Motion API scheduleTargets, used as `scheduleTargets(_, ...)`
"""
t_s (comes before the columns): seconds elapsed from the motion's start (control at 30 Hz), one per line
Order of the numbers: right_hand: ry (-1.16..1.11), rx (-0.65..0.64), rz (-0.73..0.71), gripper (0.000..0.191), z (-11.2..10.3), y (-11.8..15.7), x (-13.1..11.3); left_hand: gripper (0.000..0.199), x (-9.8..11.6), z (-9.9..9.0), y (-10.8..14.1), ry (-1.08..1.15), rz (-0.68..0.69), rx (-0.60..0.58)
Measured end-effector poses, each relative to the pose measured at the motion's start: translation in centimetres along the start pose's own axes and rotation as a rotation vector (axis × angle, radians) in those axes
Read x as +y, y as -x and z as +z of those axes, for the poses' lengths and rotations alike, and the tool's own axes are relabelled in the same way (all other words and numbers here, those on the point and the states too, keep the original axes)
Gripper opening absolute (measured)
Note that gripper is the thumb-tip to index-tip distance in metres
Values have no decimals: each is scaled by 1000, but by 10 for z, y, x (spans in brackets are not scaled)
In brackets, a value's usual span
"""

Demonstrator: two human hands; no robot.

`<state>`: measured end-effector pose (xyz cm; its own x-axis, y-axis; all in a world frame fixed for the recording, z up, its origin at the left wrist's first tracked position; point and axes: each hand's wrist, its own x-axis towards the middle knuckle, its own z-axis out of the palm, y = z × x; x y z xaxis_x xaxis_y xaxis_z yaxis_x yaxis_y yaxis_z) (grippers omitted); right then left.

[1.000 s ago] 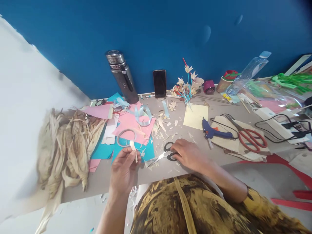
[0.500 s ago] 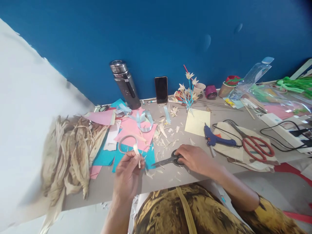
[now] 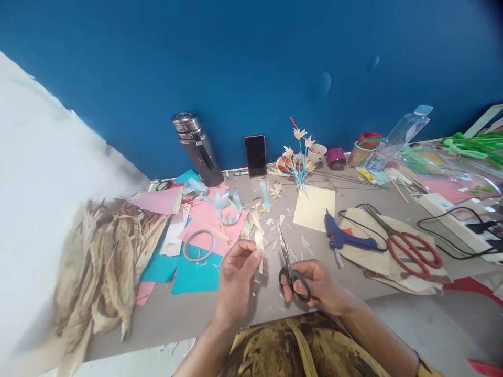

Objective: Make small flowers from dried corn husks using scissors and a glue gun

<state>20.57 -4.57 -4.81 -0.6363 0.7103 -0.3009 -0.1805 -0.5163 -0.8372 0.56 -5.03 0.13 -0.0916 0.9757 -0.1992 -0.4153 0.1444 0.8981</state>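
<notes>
Between the thumb and fingers of my left hand point(image 3: 239, 269) is a small pale strip of dried husk point(image 3: 259, 242), pointing upward. My right hand point(image 3: 320, 285) has its fingers in the loops of black-handled scissors point(image 3: 286, 254), whose blades point away from me, a little right of the strip and apart from it. Pale husk scraps point(image 3: 271, 222) lie scattered on the table around both hands. Behind them stand small husk flowers point(image 3: 299, 134) on light blue stems. To the left lies a bundle of dried husks point(image 3: 106, 262).
A blue glue gun point(image 3: 348, 235) and red-handled scissors point(image 3: 412, 251) lie to the right, near a white power strip point(image 3: 448, 217) with black cables. A tape roll point(image 3: 199, 246) rests on coloured paper. A flask point(image 3: 198, 149) and a phone point(image 3: 255, 156) stand by the blue wall.
My right hand has picked the black scissors up off the table and turned their blades away from me. My left hand has moved right with the husk strip. The view has shifted slightly.
</notes>
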Motion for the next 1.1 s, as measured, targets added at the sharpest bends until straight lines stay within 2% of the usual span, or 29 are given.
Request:
scheduleTargets(0.17,-405,-53,-113,60,9,-10,-4,19,-3,3,1,-10,4,27)
scheduleTargets(0.3,-616,-142,-111,59,7,-20,-14,22,1,5,3,33,-17,40)
scheduleTargets(0.4,-625,-179,-135,64,6,-23,-18,24,3,6,5,37,-47,47)
scheduleTargets(0.57,-630,-213,-207,62,11,-23,-19,26,3,7,8,38,-69,67)
scheduleTargets(0.8,-696,-113,-201,56,22,-21,-28,25,0,7,12,28,-53,6)
scheduleTargets(1.1,-727,-21,-148,59,28,-19,-30,27,1,8,14,50,-40,32)
